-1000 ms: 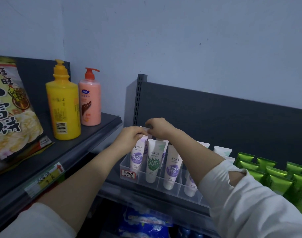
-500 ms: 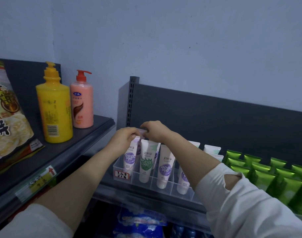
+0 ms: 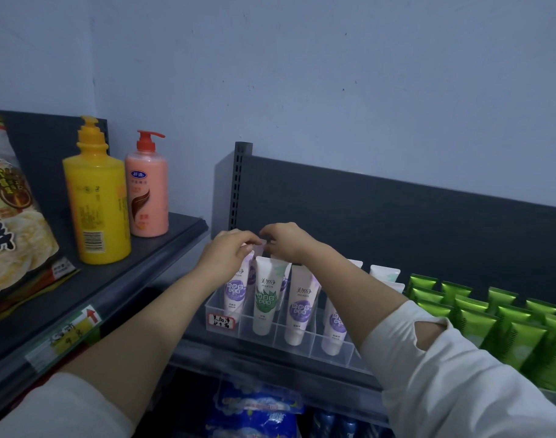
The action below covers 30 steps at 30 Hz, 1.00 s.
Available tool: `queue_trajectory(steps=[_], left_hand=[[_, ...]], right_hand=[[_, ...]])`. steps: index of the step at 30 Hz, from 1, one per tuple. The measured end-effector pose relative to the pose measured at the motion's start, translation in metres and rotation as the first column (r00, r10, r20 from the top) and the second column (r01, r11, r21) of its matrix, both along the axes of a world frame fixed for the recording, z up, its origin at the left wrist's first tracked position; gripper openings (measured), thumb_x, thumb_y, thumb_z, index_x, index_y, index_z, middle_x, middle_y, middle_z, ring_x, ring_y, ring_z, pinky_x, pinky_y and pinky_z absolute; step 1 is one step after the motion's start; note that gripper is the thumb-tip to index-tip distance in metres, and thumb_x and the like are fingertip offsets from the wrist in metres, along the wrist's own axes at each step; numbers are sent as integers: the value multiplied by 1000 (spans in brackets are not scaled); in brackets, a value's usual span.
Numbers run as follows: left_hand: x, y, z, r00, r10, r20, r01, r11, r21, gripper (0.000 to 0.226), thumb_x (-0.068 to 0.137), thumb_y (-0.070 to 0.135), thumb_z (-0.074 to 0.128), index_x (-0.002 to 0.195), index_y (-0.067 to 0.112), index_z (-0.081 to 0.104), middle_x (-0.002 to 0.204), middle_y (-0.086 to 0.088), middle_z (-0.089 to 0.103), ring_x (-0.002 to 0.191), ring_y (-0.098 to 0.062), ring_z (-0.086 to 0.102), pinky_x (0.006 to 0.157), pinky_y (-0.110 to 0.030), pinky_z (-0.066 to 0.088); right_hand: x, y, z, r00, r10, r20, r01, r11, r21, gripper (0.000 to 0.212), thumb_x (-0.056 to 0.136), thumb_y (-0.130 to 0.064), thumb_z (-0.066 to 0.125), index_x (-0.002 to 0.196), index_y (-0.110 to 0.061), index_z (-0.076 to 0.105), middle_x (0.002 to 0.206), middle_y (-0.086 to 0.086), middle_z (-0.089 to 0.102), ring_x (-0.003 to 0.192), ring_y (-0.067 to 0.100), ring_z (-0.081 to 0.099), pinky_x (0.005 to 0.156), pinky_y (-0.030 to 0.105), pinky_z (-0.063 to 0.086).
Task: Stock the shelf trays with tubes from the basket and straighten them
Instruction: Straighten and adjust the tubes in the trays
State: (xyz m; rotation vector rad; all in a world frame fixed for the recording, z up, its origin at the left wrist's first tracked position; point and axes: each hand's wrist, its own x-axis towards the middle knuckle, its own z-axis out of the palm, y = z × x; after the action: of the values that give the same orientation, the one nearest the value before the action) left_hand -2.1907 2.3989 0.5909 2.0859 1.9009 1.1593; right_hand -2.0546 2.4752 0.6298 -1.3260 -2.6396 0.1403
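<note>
A clear divided tray (image 3: 270,335) on the dark shelf holds white tubes standing cap down. The leftmost slot holds a purple-label tube (image 3: 237,294), beside it a green-label tube (image 3: 265,298), then two more purple-label tubes (image 3: 302,306). My left hand (image 3: 227,252) and my right hand (image 3: 286,240) meet above the leftmost slot and pinch the crimped top end of a tube there; the fingers hide most of that end. The basket is out of view.
Rows of green tubes (image 3: 491,324) fill the shelf to the right. On the left a higher shelf (image 3: 118,279) carries a yellow pump bottle (image 3: 96,197), a pink pump bottle (image 3: 147,188) and a snack bag (image 3: 11,222). Blue packets (image 3: 254,412) lie on the shelf below.
Both hands stay together on the tube top at the leftmost slot. The camera view has shifted slightly; the tubes stand as before.
</note>
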Motion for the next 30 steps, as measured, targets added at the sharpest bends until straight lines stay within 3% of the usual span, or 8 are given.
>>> queue_trajectory(steps=[8, 16, 22, 25, 28, 30], left_hand=[[6, -6, 5, 999, 18, -50, -17, 1000, 18, 25, 96, 20, 47, 113, 25, 64, 116, 2, 61, 114, -21, 48, 99, -40, 38], [24, -12, 12, 963, 79, -259, -65, 996, 60, 25, 95, 31, 48, 117, 31, 61, 123, 8, 58, 124, -16, 42, 101, -36, 25], [45, -11, 10, 916, 61, -396, -54, 998, 29, 31, 95, 33, 48, 125, 34, 55, 126, 11, 56, 124, -14, 40, 101, -33, 23], [54, -8, 8, 904, 66, -421, -70, 998, 6, 31, 97, 31, 46, 127, 32, 54, 128, 9, 57, 123, -15, 43, 102, -34, 24], [58, -4, 2, 909, 82, -410, -97, 995, -16, 26, 98, 27, 42, 112, 30, 62, 116, 5, 65, 113, -20, 50, 95, -31, 27], [58, -3, -2, 938, 93, -333, -119, 991, -58, 24, 99, 27, 39, 106, 28, 62, 107, 4, 67, 103, -22, 44, 85, -30, 30]], right_hand=[[8, -6, 3, 1000, 7, -11, -7, 1000, -10, 38, 94, -23, 52, 132, -17, 52, 127, 6, 60, 113, 26, 56, 91, 40, 50], [34, -20, 14, 1000, 19, -9, -18, 998, 67, 42, 95, -21, 50, 137, -14, 49, 138, 8, 51, 119, 26, 54, 97, 38, 47], [63, -37, 17, 998, -27, -63, 33, 994, 105, 20, 92, -22, 53, 106, -15, 65, 110, 4, 64, 100, 24, 60, 86, 42, 52], [73, -47, 16, 999, -45, 14, 44, 997, 69, 21, 92, -34, 55, 101, -19, 66, 102, -2, 67, 95, 20, 60, 82, 40, 52], [79, -51, 10, 988, -64, 141, 58, 997, 47, 22, 93, -40, 52, 99, -24, 65, 98, -7, 65, 93, 17, 54, 79, 36, 44], [81, -51, 4, 981, -77, 179, 67, 996, 61, 22, 96, -35, 49, 76, -26, 55, 78, -12, 55, 87, 18, 48, 76, 35, 37]])
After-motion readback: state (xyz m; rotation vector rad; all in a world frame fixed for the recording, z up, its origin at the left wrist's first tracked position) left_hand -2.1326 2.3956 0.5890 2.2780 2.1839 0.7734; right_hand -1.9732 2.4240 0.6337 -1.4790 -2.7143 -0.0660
